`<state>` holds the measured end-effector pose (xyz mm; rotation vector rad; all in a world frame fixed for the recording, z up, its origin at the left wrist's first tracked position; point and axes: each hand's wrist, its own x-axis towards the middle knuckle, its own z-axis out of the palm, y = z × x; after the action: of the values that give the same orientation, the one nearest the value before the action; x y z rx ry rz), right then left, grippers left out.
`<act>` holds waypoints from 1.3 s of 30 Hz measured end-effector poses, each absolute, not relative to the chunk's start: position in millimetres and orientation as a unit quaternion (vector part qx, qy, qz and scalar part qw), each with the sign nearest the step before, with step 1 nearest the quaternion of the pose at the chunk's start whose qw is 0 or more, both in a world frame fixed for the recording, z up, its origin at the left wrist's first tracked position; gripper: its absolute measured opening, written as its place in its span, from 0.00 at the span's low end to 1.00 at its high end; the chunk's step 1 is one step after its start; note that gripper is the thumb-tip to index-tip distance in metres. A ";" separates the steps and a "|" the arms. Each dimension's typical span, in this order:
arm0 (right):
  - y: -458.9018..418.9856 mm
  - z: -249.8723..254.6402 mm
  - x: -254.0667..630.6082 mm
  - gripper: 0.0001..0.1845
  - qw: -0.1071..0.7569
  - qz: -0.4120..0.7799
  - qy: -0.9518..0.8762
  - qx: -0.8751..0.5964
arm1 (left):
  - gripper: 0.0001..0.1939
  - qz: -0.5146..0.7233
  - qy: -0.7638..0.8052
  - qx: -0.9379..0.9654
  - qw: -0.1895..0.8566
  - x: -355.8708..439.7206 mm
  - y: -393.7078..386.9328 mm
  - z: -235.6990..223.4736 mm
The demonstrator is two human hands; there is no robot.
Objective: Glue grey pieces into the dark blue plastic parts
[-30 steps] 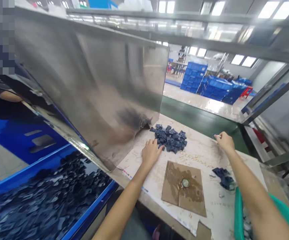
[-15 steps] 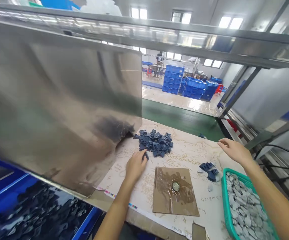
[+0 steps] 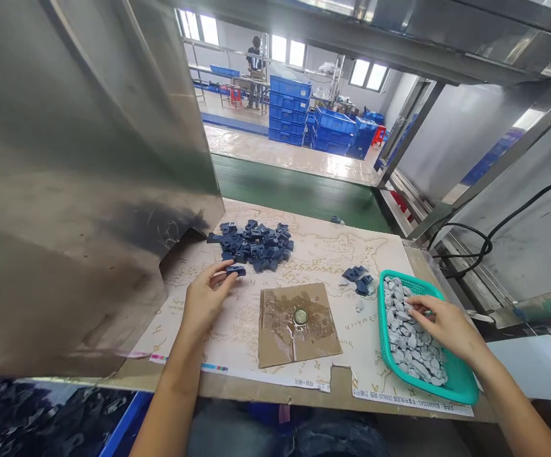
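My left hand [image 3: 204, 298] pinches a dark blue moulded piece [image 3: 235, 271] between thumb and fingers, just below a loose heap of similar dark blue pieces [image 3: 251, 244]. My right hand [image 3: 440, 324] rests in a teal plastic basket [image 3: 390, 330], its fingers among the grey pieces [image 3: 411, 333] heaped there. A small group of dark blue pieces [image 3: 357, 278] lies left of the basket. Between my hands lies a stained cardboard sheet [image 3: 299, 339] with a round metal disc [image 3: 301, 316] at its centre.
A stainless steel sheet [image 3: 66, 190] rises along the left of the paper-covered bench [image 3: 318, 251]. Below it, a blue crate [image 3: 126, 425] holds dark pieces. A green conveyor belt [image 3: 294, 187] lies beyond the bench. Far back, a person [image 3: 255, 70] stands near stacked blue crates [image 3: 289, 111].
My left hand has lifted a dark blue piece from the heap's edge. My right hand has moved from the bench into the basket. The view has swung right and tilted down.
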<state>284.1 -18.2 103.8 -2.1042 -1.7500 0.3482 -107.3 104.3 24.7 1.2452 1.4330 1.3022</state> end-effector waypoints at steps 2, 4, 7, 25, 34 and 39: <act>-19.8 108.0 275.9 0.18 0.258 0.128 -0.591 -0.754 | 0.27 0.562 0.552 0.424 0.447 -102.3 88.5 26.7; -22.0 110.6 261.2 0.19 0.342 0.158 -0.557 -0.740 | 0.28 0.596 0.540 0.352 0.480 -94.6 67.3 25.7; -22.8 110.1 228.0 0.19 0.420 0.264 -0.545 -0.676 | 0.30 0.590 0.515 0.269 0.561 -79.0 34.2 21.7; 13.3 48.1 126.8 0.19 0.346 0.402 -0.620 -0.578 | 0.21 0.569 0.348 0.197 0.718 -54.5 -11.6 26.0; 25.7 49.2 124.2 0.14 0.246 0.263 -0.752 -0.551 | 0.18 0.588 0.405 0.197 0.672 -49.6 -12.1 35.0; 32.7 39.8 123.9 0.13 0.234 0.248 -0.762 -0.550 | 0.17 0.589 0.419 0.212 0.658 -47.2 -9.7 28.0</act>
<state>123.9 32.7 39.8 -1.5105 -2.0937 0.6815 -47.2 -9.7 28.0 0.4812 0.9495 1.3338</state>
